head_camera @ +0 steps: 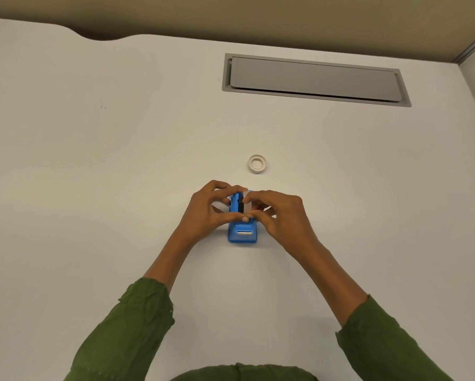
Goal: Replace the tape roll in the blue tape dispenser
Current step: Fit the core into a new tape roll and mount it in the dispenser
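— Where did the blue tape dispenser (pixel 242 232) stand?
— On the white table (pixel 93 188), between my hands. My left hand (pixel 207 213) gripped its side; my right hand (pixel 279 215) pinched the tape roll (pixel 248 206) seated in it (a second roll (pixel 257 163) lay beyond).

One blue dispenser (pixel 242 232), two tape rolls: one (pixel 248 206) on the dispenser between two hands, one (pixel 257 163) lying farther off. One grey hatch (pixel 314 79) far right.
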Available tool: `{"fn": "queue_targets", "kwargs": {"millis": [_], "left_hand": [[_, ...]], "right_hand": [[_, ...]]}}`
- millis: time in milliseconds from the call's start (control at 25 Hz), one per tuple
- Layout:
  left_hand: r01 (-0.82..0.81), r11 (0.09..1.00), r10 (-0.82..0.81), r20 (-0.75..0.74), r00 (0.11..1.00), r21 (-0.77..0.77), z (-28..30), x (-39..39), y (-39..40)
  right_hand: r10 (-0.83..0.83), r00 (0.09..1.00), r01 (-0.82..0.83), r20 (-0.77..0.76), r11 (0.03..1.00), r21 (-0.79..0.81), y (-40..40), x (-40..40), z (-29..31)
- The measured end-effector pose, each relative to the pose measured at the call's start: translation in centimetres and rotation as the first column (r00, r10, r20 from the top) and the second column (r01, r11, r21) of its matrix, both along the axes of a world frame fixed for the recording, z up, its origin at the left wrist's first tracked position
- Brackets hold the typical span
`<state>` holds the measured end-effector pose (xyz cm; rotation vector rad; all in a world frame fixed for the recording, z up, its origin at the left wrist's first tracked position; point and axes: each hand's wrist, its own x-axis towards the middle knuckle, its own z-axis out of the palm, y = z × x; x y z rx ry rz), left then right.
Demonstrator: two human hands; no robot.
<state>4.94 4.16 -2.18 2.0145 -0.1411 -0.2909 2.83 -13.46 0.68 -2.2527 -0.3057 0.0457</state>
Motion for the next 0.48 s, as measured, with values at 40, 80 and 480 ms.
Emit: {"fn": "queue_targets", "kwargs": {"millis": [40, 80, 480], "left_hand": [[0.000, 1.000, 0.000, 0.002, 1.000, 0.005, 0.01, -0.02, 0.02], [0.001, 1.000, -0.001, 0.004, 1.000, 0.010, -0.01, 0.00, 0.03], [0.012, 1.000, -0.012, 0.002, 1.000, -0.014, 0.27, -0.08, 0.11]], "right_hand": [[0.003, 1.000, -0.003, 0.014, 1.000, -0.004, 0.00, -0.04, 0.00], [0.006, 1.000, -0.005, 0.030, 1.000, -0.011, -0.01, -0.06, 0.02], [0.050, 0.998, -0.047, 0.042, 0.995, -0.088, -0.15, -0.14, 0.27]]}}
